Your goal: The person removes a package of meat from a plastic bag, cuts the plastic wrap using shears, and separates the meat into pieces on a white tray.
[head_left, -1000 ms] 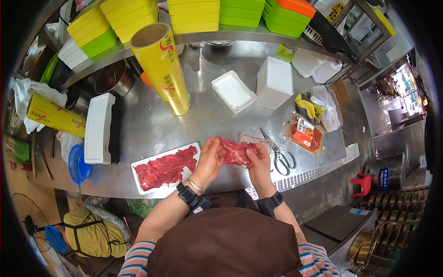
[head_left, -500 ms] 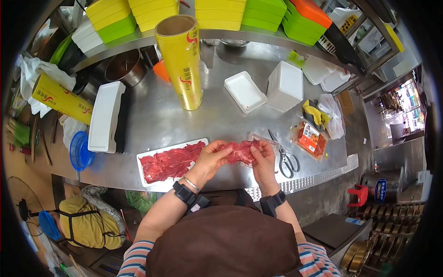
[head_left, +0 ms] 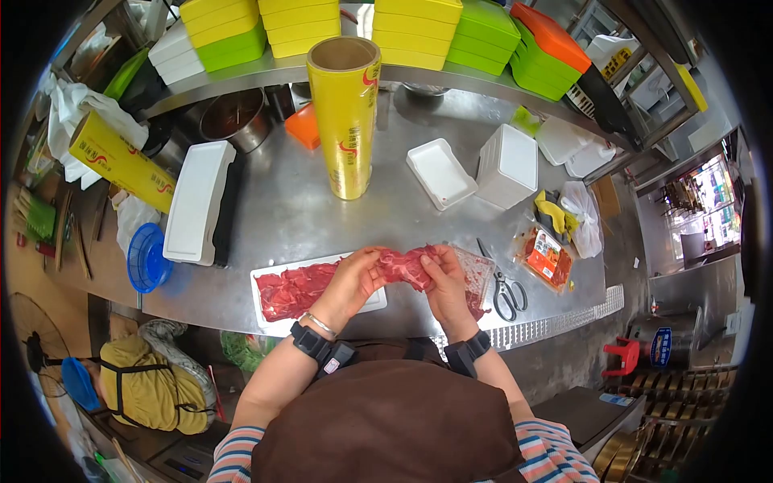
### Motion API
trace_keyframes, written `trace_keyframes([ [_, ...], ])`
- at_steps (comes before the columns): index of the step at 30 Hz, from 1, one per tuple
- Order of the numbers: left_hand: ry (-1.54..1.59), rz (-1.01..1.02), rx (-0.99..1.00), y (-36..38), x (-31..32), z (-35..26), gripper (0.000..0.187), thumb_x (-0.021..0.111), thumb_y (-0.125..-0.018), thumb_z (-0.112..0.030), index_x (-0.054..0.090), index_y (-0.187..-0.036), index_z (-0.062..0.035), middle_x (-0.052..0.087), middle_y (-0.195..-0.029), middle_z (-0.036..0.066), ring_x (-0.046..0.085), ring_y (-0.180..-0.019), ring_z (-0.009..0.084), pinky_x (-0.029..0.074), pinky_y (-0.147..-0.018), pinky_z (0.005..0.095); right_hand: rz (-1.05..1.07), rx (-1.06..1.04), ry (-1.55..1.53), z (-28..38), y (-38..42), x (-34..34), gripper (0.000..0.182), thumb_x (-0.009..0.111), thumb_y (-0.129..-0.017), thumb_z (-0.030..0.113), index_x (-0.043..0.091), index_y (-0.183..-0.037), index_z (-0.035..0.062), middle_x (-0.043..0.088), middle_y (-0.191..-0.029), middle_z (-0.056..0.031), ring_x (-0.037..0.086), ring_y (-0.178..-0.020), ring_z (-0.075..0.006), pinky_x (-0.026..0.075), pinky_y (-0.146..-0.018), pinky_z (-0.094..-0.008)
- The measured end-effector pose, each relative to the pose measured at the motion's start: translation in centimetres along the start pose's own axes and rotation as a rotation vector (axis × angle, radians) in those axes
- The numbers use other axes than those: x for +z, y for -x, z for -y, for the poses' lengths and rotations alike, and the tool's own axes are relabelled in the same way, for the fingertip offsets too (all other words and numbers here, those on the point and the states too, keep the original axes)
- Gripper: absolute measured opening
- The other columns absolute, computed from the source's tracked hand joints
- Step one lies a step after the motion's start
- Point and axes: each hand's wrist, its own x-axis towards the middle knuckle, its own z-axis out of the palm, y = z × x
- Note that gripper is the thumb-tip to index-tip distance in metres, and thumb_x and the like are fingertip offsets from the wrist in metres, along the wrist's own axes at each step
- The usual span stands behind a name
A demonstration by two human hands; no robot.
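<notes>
Steel counter, marbled raw meat

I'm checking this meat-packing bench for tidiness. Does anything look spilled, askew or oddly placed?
Nothing looks spilled. The one oddity: a yellow roll of cling film stands upright on end mid-counter, while another roll lies flat at the left. Both hands hold a slice of raw meat beside the white tray.

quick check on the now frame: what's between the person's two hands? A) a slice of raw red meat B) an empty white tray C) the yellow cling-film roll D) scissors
A: the left hand and the right hand each grip an end of a slice of raw red meat, held above the steel counter; the scissors lie untouched to the right.
</notes>
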Motion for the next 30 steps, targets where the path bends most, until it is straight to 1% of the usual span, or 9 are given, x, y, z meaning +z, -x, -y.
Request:
trace_keyframes([
  [4, -0.163, -0.113, 0.1, 0.0, -1.6, 0.5, 0.019, 0.056, -0.094, -0.016, 0.058, -0.111, -0.0064, 0.064, -0.103, 0.004, 0.062, -0.093, 0.0129, 0.052, -0.083, 0.03, 0.04, 0.022, -0.011, -0.6, -0.4, 1.2, 0.016, 0.057, -0.091, 0.003, 0.05, -0.105, 0.0079, 0.062, -0.099, -0.0044, 0.061, -0.089, -0.0106, 0.049, -0.079, -0.0232],
  [7, -0.061, -0.161, 0.176, 0.5, -1.5, -0.4, 0.022, 0.057, -0.094, -0.017, 0.057, -0.114, -0.0074, 0.062, -0.105, 0.002, 0.061, -0.094, 0.0117, 0.051, -0.083, 0.0289, 0.064, 0.012, -0.014, -1.5, -0.7, 1.6, 0.017, 0.056, -0.092, 0.003, 0.049, -0.107, 0.0078, 0.062, -0.099, -0.0042, 0.061, -0.09, -0.0106, 0.049, -0.079, -0.023],
  [11, 0.018, -0.077, 0.091, 2.1, 0.6, -2.1, 0.027, 0.058, -0.093, -0.01, 0.056, -0.12, -0.0094, 0.061, -0.105, 0.001, 0.062, -0.093, 0.0143, 0.051, -0.088, 0.0335, 0.095, 0.025, 0.046, -0.7, -0.6, 3.9, 0.018, 0.057, -0.091, 0.004, 0.051, -0.108, 0.0059, 0.062, -0.102, -0.0046, 0.06, -0.092, -0.0113, 0.049, -0.079, -0.0227],
  [13, -0.213, 0.037, 0.152, 2.0, -0.1, -1.4, 0.032, 0.06, -0.09, -0.005, 0.055, -0.122, -0.0083, 0.059, -0.104, 0.0, 0.061, -0.09, 0.0128, 0.051, -0.087, 0.0313, 0.113, 0.004, 0.095, -1.5, -1.2, 3.3, 0.019, 0.057, -0.091, 0.003, 0.053, -0.11, 0.0054, 0.062, -0.106, -0.0055, 0.061, -0.094, -0.0125, 0.049, -0.081, -0.0244],
  [17, -0.212, -0.005, 0.086, 1.3, -2.8, -0.8, 0.038, 0.06, -0.088, 0.0, 0.053, -0.125, -0.0062, 0.054, -0.117, 0.002, 0.061, -0.09, 0.0122, 0.052, -0.084, 0.0283, 0.163, -0.047, 0.323, -1.3, -1.2, 3.2, 0.03, 0.059, -0.089, 0.001, 0.057, -0.118, 0.004, 0.06, -0.116, -0.0067, 0.06, -0.099, -0.0126, 0.049, -0.084, -0.0257],
  [19, -0.482, 0.001, 0.296, 1.9, -2.0, -1.6, 0.047, 0.061, -0.085, 0.004, 0.05, -0.129, -0.0053, 0.044, -0.132, 0.006, 0.06, -0.089, 0.0109, 0.052, -0.078, 0.0233, 0.166, -0.064, 0.425, -0.8, -1.0, 3.2, 0.035, 0.06, -0.087, -0.001, 0.056, -0.121, 0.0037, 0.059, -0.117, -0.0069, 0.06, -0.1, -0.0123, 0.049, -0.083, -0.025],
  [20, -0.482, 0.001, 0.295, 2.3, -1.8, -2.1, 0.047, 0.061, -0.085, 0.004, 0.05, -0.129, -0.0053, 0.044, -0.132, 0.006, 0.06, -0.089, 0.0109, 0.052, -0.078, 0.0233, 0.166, -0.082, 0.527, -0.6, -0.9, 3.1, 0.04, 0.06, -0.086, -0.002, 0.055, -0.125, 0.0034, 0.058, -0.119, -0.007, 0.059, -0.1, -0.0119, 0.049, -0.083, -0.0242],
  [22, -0.904, 0.011, 0.408, 3.0, -1.9, -3.2, 0.056, 0.064, -0.081, 0.004, 0.047, -0.133, -0.0066, 0.037, -0.139, 0.01, 0.058, -0.076, 0.0101, 0.052, -0.075, 0.0232, 0.205, -0.135, 0.613, -0.7, -1.2, 2.5, 0.043, 0.061, -0.085, -0.003, 0.054, -0.127, 0.0034, 0.058, -0.118, -0.0067, 0.059, -0.099, -0.0117, 0.049, -0.081, -0.0236],
  [30, -1.114, -0.003, 0.424, 4.7, -2.9, -4.2, 0.068, 0.068, -0.077, 0.003, 0.041, -0.138, -0.0099, 0.035, -0.141, 0.014, 0.061, -0.077, 0.0131, 0.053, -0.072, 0.0255, 0.295, -0.222, 0.774, -1.5, -1.4, 2.7, 0.045, 0.062, -0.084, -0.003, 0.053, -0.127, 0.0033, 0.058, -0.111, -0.0056, 0.059, -0.087, -0.0084, 0.049, -0.069, -0.0212],
])
